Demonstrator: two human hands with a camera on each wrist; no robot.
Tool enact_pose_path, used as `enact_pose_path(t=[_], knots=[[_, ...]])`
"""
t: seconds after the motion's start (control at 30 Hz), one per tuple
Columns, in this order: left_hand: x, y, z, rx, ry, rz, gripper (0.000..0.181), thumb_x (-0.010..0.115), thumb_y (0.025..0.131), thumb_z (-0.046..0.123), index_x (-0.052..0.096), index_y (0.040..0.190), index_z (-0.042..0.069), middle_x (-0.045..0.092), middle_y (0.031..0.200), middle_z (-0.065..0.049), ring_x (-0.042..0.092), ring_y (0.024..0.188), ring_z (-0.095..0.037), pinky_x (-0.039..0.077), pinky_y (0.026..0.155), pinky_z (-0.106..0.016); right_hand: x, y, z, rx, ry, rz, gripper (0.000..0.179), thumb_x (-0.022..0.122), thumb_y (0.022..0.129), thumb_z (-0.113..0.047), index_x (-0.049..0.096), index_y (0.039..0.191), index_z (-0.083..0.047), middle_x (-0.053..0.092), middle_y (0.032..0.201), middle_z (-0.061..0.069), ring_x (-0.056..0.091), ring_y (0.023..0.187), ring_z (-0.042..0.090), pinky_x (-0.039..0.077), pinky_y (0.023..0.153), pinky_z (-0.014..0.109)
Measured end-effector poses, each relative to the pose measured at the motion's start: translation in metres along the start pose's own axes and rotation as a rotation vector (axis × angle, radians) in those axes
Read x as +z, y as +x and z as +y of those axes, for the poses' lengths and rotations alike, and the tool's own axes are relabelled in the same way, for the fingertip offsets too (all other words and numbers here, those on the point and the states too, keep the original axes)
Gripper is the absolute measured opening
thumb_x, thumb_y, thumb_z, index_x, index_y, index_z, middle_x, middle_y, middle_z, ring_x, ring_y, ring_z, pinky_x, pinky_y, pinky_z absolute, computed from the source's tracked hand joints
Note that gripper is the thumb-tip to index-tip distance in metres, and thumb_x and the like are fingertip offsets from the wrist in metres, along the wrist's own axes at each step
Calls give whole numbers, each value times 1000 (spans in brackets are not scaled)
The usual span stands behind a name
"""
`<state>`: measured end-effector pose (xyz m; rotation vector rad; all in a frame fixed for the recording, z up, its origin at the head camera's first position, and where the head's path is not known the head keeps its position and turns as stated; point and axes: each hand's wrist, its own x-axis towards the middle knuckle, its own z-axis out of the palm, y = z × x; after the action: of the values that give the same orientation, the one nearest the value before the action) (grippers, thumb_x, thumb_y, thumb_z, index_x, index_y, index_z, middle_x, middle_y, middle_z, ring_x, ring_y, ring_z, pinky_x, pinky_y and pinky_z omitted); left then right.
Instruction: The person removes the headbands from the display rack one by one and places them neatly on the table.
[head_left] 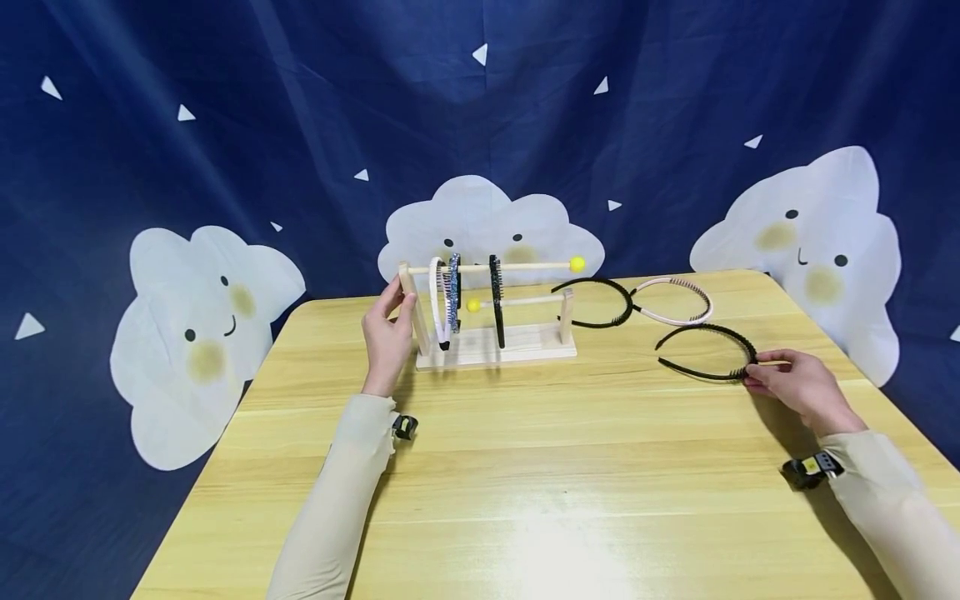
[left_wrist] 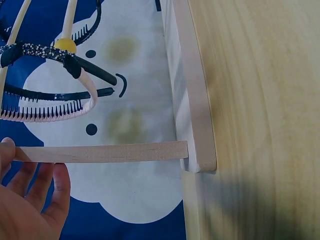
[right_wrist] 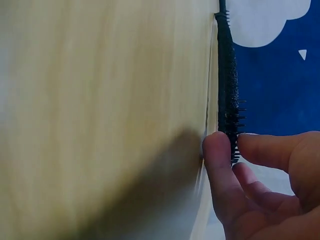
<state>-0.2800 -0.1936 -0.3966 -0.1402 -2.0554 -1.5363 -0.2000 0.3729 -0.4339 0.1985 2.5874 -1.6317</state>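
My left hand point(head_left: 387, 337) grips the left upright post point(left_wrist: 100, 153) of a wooden headband rack point(head_left: 517, 354), thumb on one side and fingers on the other. Over the rack's upper rod hang three headbands: a pale toothed one point(head_left: 434, 300), a blue glittery one point(head_left: 454, 292) and a black one point(head_left: 497, 292). Off to the right, my right hand point(head_left: 802, 387) pinches a black toothed headband point(right_wrist: 227, 75) at its curved side between thumb and fingers. Its two ends point left, toward the rack.
Between the rack and my right hand, another black headband point(head_left: 628, 302) and a pale pink one point(head_left: 707, 304) lie near the back of the wooden table point(head_left: 480, 450). Yellow balls point(head_left: 577, 264) cap the rack's two rods. A blue curtain point(head_left: 480, 108) with clouds hangs behind.
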Motion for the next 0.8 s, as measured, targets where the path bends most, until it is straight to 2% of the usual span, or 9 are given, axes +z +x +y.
enact_pose_path(t=[0.13,0.23,0.5,0.63,0.8], knots=[[0,1,-5,19,-14,1,44,64,102,16,58,146,17,66,138,-11,66,121,-27,57,87,-38,-2,-3,-2,-4,-42,-1,52,58,104,-13,40,136,24,72,83,-16,72,74,-1,58,71,18],[-1,1,-7,18,-25,2,44,65,102,18,59,145,20,67,137,-7,66,119,-23,57,88,-39,-2,-3,-3,-11,-76,15,50,61,103,-12,44,134,24,74,85,-13,73,73,-1,59,70,19],[-1,1,-4,-13,-54,3,43,65,102,17,60,145,18,66,137,-8,65,119,-22,56,93,-47,-3,-6,-8,-13,-249,59,51,63,102,-21,52,130,21,77,95,14,71,70,0,56,65,18],[-1,1,-5,-15,-61,-3,42,65,102,18,60,144,20,66,138,-7,65,119,-22,56,94,-49,-4,-7,-11,-9,-241,44,52,62,103,-21,51,132,21,77,98,17,72,72,3,58,67,20],[-1,1,-6,-10,-55,-2,42,65,102,19,60,144,20,66,138,-7,65,119,-23,56,93,-49,-3,-8,-20,-21,-202,43,53,62,103,-21,49,133,21,77,95,10,72,73,3,59,68,22]])
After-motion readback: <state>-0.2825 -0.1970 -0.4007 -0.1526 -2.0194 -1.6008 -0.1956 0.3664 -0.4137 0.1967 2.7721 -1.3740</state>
